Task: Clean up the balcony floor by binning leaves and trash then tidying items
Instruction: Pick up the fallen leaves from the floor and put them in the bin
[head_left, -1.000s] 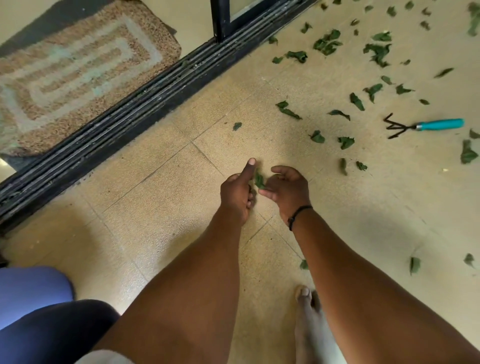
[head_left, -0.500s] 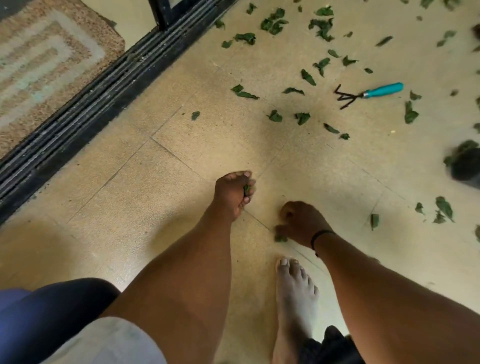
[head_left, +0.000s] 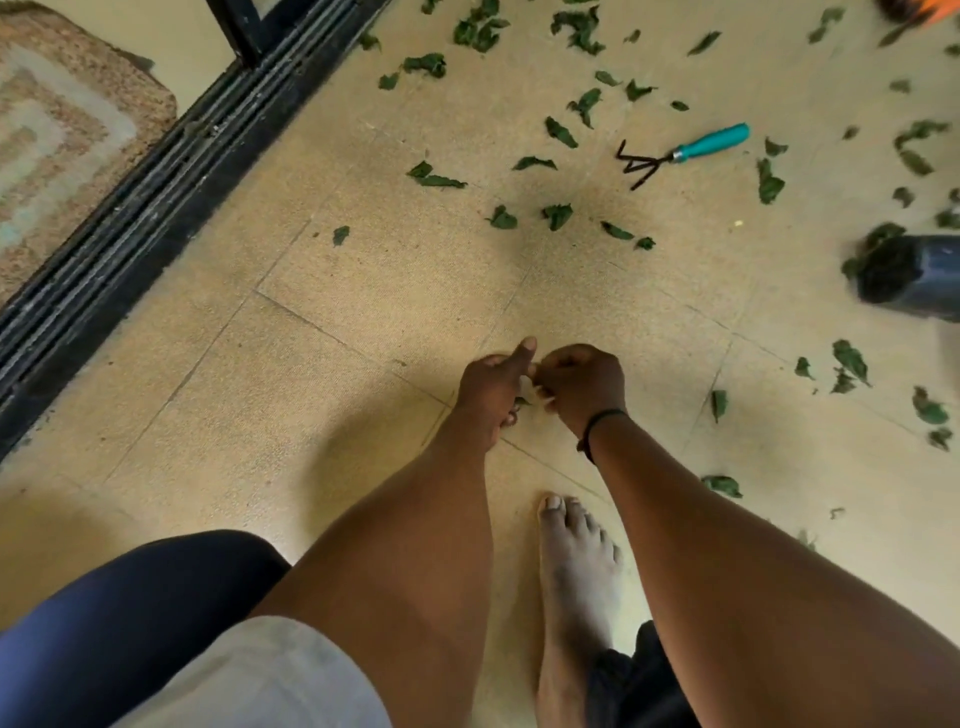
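Observation:
Green leaves (head_left: 557, 215) lie scattered over the tan balcony floor (head_left: 363, 322), mostly toward the far side and the right. My left hand (head_left: 493, 389) is low over the floor, thumb stuck out and fingers curled round a small bunch of gathered leaves. My right hand (head_left: 582, 384), with a black band on the wrist, touches it, its fingertips pinching a leaf scrap (head_left: 521, 401) at the left hand's fingers. Most of the held leaves are hidden inside the fists.
A teal-handled hand rake (head_left: 711, 143) lies on the floor far right of centre. A dark container (head_left: 914, 275) lies on its side at the right edge. The black sliding-door track (head_left: 130, 208) and a doormat (head_left: 62, 130) are at left. My bare foot (head_left: 576, 571) stands below the hands.
My right hand dropped to a leaf on the floor by my foot, then came back up against my left hand. The view shifted back and toward the right.

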